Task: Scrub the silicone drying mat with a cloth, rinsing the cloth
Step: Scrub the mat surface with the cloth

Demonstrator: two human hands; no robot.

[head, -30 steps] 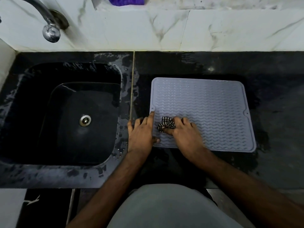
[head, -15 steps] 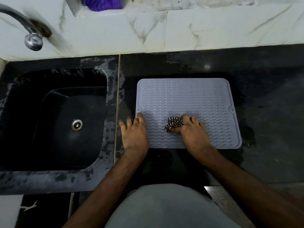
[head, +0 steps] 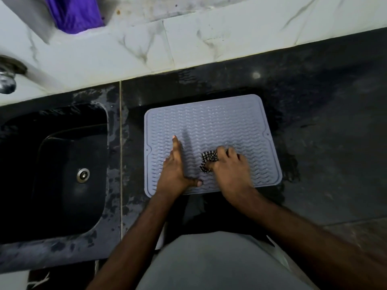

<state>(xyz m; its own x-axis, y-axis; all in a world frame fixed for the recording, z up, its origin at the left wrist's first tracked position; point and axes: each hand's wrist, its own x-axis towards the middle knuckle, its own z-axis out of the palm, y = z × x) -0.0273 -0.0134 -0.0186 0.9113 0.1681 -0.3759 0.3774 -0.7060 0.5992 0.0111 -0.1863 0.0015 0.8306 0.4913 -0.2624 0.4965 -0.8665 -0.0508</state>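
Note:
A pale grey silicone drying mat with wavy ridges lies flat on the wet black counter, right of the sink. My right hand grips a bunched black-and-white checked cloth and presses it onto the mat's near middle. My left hand lies flat on the mat's near left part, fingers straight and pointing away, thumb spread toward the cloth.
A black sink with a metal drain sits to the left. The tap's spout shows at the far left edge. White marble tiles back the counter, with a purple cloth on the ledge above.
My left hand has moved from the mat's left edge onto the mat itself. My right hand with the cloth has shifted rightward along the mat. The view has tilted and swung right.

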